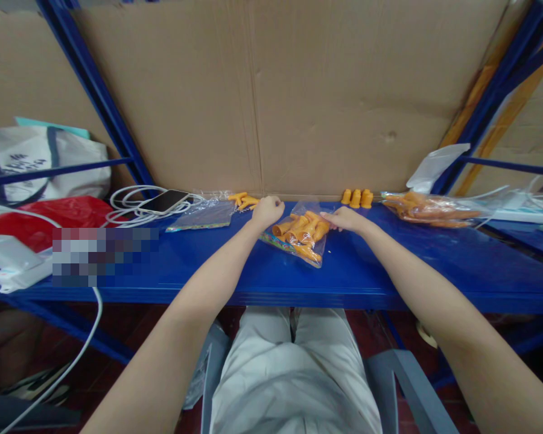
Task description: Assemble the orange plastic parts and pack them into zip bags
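A clear plastic bag (298,238) filled with several orange cone-shaped pieces lies on the blue shelf (389,271) in front of me. My left hand (266,211) is curled closed at the bag's left top corner and seems to grip its edge. My right hand (344,218) pinches the bag's right top edge, fingers pressed together. A few loose orange pieces (243,201) lie just behind my left hand. Three orange cones (356,198) stand upright behind my right hand.
An empty clear bag (203,215) lies to the left, beside a phone (165,201) on a coiled white cable (127,208). Another bag of orange parts (428,209) sits at the right. A red bag (49,217), a tote and cardboard backing (298,90) surround the shelf.
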Action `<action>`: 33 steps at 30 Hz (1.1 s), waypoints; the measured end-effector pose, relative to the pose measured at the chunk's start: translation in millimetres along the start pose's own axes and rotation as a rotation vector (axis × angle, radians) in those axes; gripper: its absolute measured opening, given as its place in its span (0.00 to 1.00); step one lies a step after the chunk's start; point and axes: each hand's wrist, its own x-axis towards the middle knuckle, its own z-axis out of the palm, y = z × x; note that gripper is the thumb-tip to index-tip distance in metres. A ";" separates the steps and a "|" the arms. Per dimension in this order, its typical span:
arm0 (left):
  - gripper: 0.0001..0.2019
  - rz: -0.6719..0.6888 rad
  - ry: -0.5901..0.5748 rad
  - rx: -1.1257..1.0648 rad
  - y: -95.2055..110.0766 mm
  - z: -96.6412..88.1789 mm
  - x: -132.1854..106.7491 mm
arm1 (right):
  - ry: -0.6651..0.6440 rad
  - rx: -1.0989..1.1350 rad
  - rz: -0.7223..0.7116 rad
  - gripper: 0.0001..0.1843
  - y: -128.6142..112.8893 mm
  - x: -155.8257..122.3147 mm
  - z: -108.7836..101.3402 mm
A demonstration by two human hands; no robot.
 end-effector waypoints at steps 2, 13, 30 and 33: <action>0.11 -0.043 0.000 -0.028 -2.0 3.3 1.7 | 0.010 0.154 -0.038 0.22 5.1 4.0 4.6; 0.09 -0.286 -0.221 -0.495 1.2 10.9 3.6 | 0.184 0.555 0.144 0.13 2.6 4.5 10.2; 0.28 -0.419 -0.236 -0.823 -12.0 25.6 10.8 | 0.048 0.953 0.216 0.15 -19.8 -12.7 10.4; 0.26 -0.455 -0.235 -0.803 -17.4 25.6 14.2 | 0.027 0.971 0.208 0.15 -21.0 -12.4 12.3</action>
